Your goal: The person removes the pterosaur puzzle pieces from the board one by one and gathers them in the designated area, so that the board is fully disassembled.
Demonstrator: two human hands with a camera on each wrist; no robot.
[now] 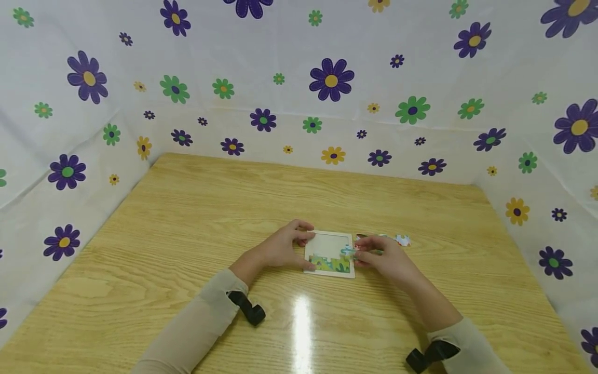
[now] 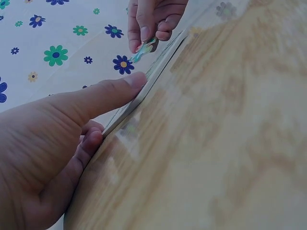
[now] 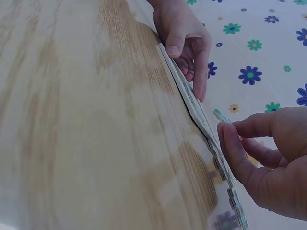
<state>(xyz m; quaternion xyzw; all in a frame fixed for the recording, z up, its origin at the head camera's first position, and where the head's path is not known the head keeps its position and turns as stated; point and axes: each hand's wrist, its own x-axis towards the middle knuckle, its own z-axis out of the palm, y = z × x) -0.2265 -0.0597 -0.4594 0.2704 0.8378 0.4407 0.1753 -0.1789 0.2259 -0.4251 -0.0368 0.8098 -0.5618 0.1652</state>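
A small square puzzle board (image 1: 328, 245) with a white frame lies on the table. Green and yellow pieces (image 1: 329, 264) fill its near part, and the far part shows a bare pale base. My left hand (image 1: 282, 247) holds the board at its left side, the thumb on the near left corner and the fingers by the far left corner. Over the board's right edge, my right hand (image 1: 390, 258) pinches a light blue-green puzzle piece (image 2: 144, 50) between thumb and fingertips. In the right wrist view, that piece (image 3: 221, 115) is tilted above the frame.
Several loose puzzle pieces (image 1: 403, 240) lie on the table to the right of the board, partly hidden behind my right hand. The wooden table (image 1: 233, 197) meets a flower-printed cloth (image 1: 280, 114) at its back and sides. Black straps with mounts (image 1: 252, 313) sit on both wrists.
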